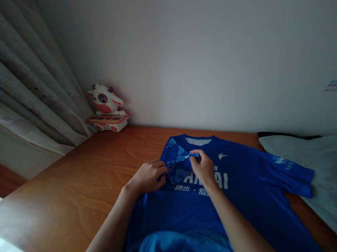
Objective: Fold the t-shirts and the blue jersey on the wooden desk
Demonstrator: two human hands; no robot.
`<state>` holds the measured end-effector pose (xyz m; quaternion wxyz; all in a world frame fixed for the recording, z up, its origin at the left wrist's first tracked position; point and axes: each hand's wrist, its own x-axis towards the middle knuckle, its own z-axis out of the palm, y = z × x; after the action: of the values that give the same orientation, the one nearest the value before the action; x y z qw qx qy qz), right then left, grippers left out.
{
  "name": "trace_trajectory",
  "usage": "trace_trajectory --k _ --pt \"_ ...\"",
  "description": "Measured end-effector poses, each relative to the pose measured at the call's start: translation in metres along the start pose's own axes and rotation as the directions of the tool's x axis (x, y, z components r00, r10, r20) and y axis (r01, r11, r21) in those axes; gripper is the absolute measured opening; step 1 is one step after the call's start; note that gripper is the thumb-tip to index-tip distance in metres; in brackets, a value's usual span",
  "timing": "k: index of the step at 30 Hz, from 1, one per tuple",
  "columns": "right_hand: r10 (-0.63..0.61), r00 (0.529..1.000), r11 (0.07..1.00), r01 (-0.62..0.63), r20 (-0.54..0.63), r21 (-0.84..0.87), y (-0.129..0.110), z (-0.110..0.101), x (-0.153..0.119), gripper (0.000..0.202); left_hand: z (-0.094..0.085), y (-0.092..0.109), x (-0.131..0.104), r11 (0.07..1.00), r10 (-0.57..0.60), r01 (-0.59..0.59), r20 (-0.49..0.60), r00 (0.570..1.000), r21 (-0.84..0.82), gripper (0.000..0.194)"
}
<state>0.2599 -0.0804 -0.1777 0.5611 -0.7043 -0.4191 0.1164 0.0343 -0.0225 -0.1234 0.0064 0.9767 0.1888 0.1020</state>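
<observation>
A blue T-shirt [246, 178] with white lettering lies front side up, its collar toward the wall. The sleeve on the left is folded inward over the chest and shows a lighter cloud pattern. My right hand [202, 164] pinches the end of that sleeve near the collar. At the fold on the shirt's left side, my left hand [153, 175] has its fingers curled on the fabric. The other sleeve [294, 173] stretches out to the right. Nearest me, the lower part of the shirt is bunched up in a lighter blue heap [181, 249].
The shirt rests on a brown wooden surface [73, 192] against a pale wall. A cow-shaped toy keyboard [108, 108] stands in the back left corner beside a grey curtain [25, 77]. Grey cloth with a black edge [336, 172] lies on the right, partly under the sleeve.
</observation>
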Motion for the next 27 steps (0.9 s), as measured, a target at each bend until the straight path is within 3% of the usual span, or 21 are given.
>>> trace_trajectory --k 6,10,12,14,18,21,27 --pt "0.033 0.999 0.999 -0.033 0.001 -0.033 -0.003 -0.004 0.000 0.035 0.000 0.002 0.000 0.997 -0.026 0.025 -0.014 1.000 -0.079 0.018" --pt "0.047 0.999 0.978 -0.042 0.017 -0.205 -0.004 -0.006 -0.001 0.035 0.007 -0.002 0.003 0.991 -0.092 0.081 -0.104 0.990 -0.110 0.034" --pt "-0.054 0.999 0.935 0.049 -0.005 -0.352 -0.007 -0.007 -0.002 0.037 0.014 -0.006 0.002 0.986 -0.141 0.131 -0.104 0.984 -0.100 0.038" --pt "-0.183 0.983 0.884 0.179 0.032 -0.432 -0.009 -0.007 -0.004 0.038 0.021 -0.011 -0.001 0.979 -0.190 0.186 -0.035 0.981 -0.083 0.049" --pt "-0.310 0.905 0.814 0.410 0.291 -0.410 -0.011 -0.003 -0.011 0.042 0.027 -0.017 -0.007 0.957 -0.271 0.281 0.117 0.955 -0.072 0.064" --pt "-0.188 0.883 0.777 0.401 0.430 -0.485 -0.011 -0.001 -0.016 0.053 0.025 -0.018 -0.008 0.952 -0.280 0.297 0.175 0.944 -0.076 0.070" --pt "0.062 0.836 0.732 0.334 0.546 -0.594 -0.012 -0.008 -0.014 0.094 0.022 -0.020 -0.012 0.963 -0.250 0.265 0.207 0.946 -0.048 0.092"
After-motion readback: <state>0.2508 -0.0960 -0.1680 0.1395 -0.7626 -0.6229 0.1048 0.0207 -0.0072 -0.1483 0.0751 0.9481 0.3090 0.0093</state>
